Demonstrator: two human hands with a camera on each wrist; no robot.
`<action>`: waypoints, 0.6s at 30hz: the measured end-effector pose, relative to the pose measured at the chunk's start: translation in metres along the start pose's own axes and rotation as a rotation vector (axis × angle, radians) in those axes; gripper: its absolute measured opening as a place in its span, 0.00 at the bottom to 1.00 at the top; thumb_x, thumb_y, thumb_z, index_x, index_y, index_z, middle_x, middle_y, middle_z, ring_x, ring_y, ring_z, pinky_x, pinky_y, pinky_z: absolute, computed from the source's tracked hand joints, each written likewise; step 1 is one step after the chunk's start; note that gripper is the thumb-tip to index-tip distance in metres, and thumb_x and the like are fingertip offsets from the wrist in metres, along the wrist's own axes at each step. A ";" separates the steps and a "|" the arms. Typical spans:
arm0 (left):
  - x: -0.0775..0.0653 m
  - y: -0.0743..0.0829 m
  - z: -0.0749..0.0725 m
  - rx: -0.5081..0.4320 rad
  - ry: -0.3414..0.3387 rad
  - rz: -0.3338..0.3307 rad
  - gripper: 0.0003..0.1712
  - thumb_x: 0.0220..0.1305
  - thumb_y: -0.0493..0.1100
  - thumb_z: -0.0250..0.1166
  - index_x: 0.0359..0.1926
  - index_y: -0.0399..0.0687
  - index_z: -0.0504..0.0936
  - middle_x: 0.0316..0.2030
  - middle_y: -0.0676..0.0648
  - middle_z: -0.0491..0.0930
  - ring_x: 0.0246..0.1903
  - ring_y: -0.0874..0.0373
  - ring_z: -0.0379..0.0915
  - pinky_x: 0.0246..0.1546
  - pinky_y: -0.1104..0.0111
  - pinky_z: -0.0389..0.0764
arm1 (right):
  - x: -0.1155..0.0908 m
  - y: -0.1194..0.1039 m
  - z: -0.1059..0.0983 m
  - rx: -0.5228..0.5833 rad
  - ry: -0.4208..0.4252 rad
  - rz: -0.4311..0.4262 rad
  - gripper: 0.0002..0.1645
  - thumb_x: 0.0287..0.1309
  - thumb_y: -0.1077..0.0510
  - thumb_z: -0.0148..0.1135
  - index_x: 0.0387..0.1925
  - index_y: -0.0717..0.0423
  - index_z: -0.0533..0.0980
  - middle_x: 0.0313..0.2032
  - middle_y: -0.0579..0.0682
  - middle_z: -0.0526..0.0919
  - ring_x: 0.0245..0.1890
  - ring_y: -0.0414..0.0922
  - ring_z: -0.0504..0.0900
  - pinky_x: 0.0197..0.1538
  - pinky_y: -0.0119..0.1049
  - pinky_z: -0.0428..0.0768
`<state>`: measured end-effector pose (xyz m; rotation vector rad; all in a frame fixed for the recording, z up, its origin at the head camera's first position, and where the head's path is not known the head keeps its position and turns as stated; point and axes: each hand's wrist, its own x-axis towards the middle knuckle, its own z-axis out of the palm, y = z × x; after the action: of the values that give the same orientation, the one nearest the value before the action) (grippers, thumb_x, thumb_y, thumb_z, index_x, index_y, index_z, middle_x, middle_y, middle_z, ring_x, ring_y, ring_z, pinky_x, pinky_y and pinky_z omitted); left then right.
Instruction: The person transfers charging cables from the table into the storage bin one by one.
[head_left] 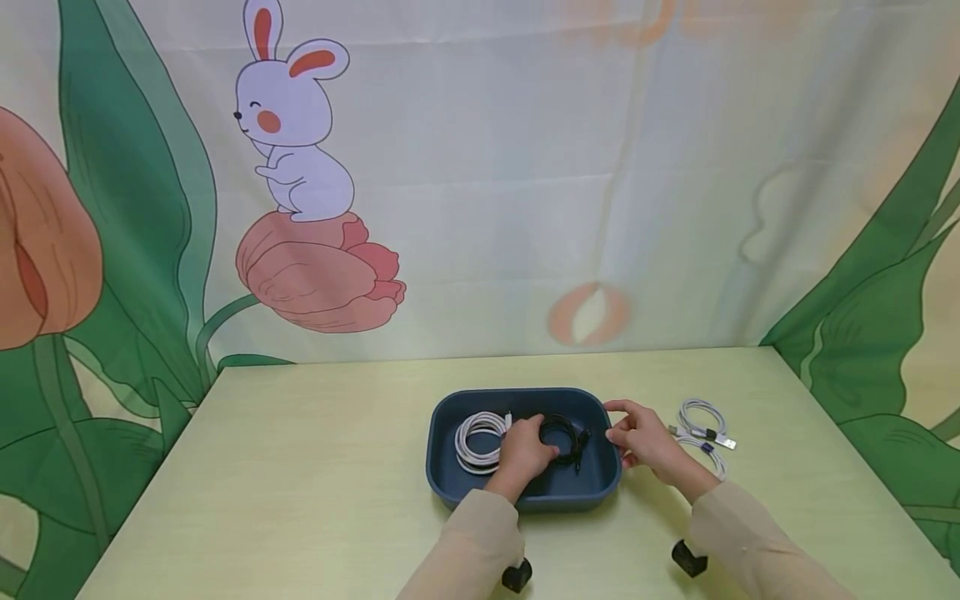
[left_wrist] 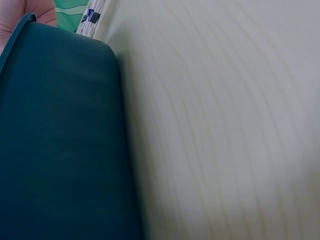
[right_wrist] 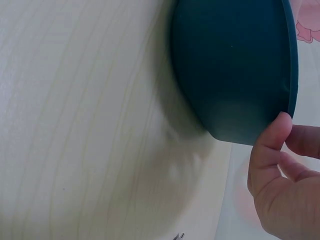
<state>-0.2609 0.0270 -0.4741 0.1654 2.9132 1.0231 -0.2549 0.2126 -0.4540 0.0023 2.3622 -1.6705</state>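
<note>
A dark blue rectangular bin (head_left: 566, 503) stands on the table, with a coiled white cable (head_left: 467, 462) at its left and a coiled black cable (head_left: 576, 448) towards its right. Reaching into the bin, my left hand (head_left: 525, 454) grips the left side of the black coil, its thumb and index finger at the loop; its other fingers are hidden. My right hand (head_left: 651, 440) pinches the bin's right end at the rim. In the right wrist view the thumb (right_wrist: 274, 132) lies against the outer wall by the rim.
Two tied white cables (head_left: 701, 421) lie on the table to the right of the bin, close beside the right hand, one showing a USB plug (head_left: 726, 442). A printed curtain (head_left: 480, 183) hangs behind the table's (head_left: 315, 450) back edge.
</note>
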 end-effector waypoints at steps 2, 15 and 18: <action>-0.001 0.000 -0.001 0.004 -0.008 0.008 0.31 0.46 0.42 0.68 0.53 0.39 0.72 0.48 0.39 0.75 0.50 0.47 0.70 0.49 0.57 0.70 | 0.000 0.001 0.000 0.000 -0.003 0.000 0.28 0.56 0.68 0.50 0.59 0.61 0.60 0.24 0.50 0.68 0.16 0.41 0.68 0.18 0.32 0.72; -0.001 -0.003 0.000 0.070 -0.024 0.010 0.33 0.44 0.45 0.70 0.52 0.39 0.73 0.47 0.40 0.75 0.48 0.48 0.71 0.48 0.59 0.71 | 0.001 0.001 -0.001 -0.001 -0.011 0.000 0.29 0.55 0.68 0.51 0.59 0.61 0.59 0.24 0.49 0.69 0.15 0.41 0.68 0.18 0.32 0.73; -0.002 -0.004 0.001 0.090 -0.017 0.010 0.32 0.43 0.46 0.70 0.52 0.40 0.74 0.46 0.41 0.76 0.47 0.49 0.71 0.47 0.59 0.72 | 0.001 0.001 -0.001 -0.003 -0.012 0.001 0.29 0.55 0.68 0.51 0.60 0.61 0.59 0.24 0.49 0.69 0.15 0.41 0.68 0.18 0.32 0.73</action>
<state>-0.2596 0.0242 -0.4772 0.1919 2.9476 0.8885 -0.2558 0.2134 -0.4547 -0.0075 2.3557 -1.6615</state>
